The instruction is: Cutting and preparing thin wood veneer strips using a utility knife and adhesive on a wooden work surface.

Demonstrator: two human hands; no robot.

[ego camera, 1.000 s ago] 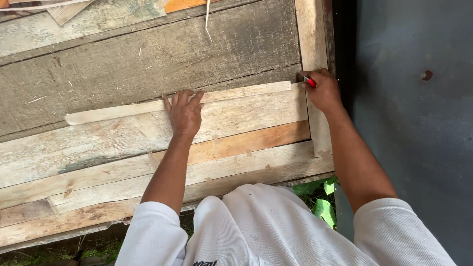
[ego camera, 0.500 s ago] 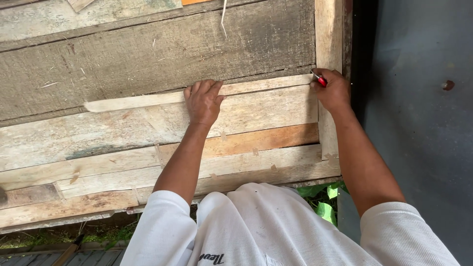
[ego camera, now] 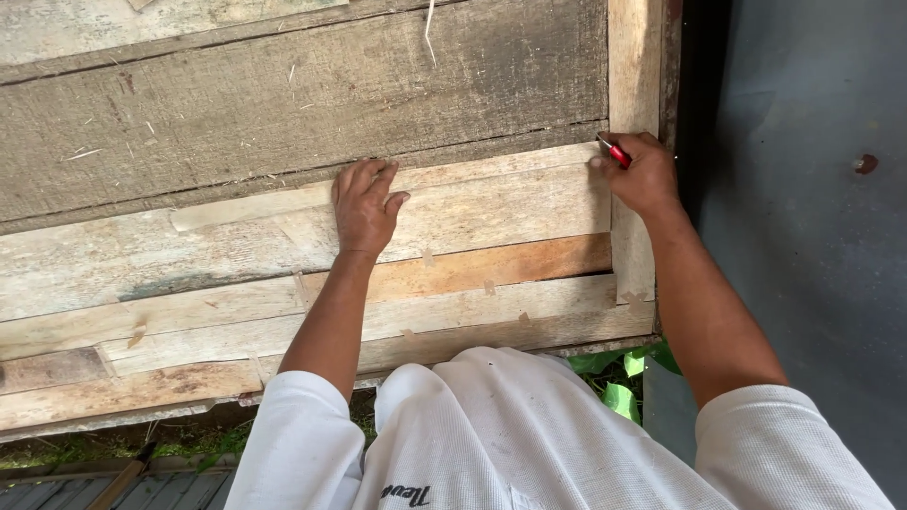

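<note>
My left hand (ego camera: 364, 203) lies flat, fingers together, on a pale wooden plank (ego camera: 472, 203) that runs across a stack of boards. My right hand (ego camera: 642, 175) rests at the plank's right end and grips a small red marking tool (ego camera: 614, 151), its tip at the joint where the plank meets an upright pale board (ego camera: 633, 66). A wide grey weathered board (ego camera: 283, 104) lies just beyond the plank.
Several more planks, one orange-brown (ego camera: 491, 269), lie nearer to me. A dark grey wall or panel (ego camera: 812, 217) fills the right side. Green leaves (ego camera: 619, 392) show below the boards' edge. My white shirt (ego camera: 529, 444) covers the bottom of the view.
The view has shifted, so the boards and both hands sit further right in the frame. Both hands keep their places on the plank.
</note>
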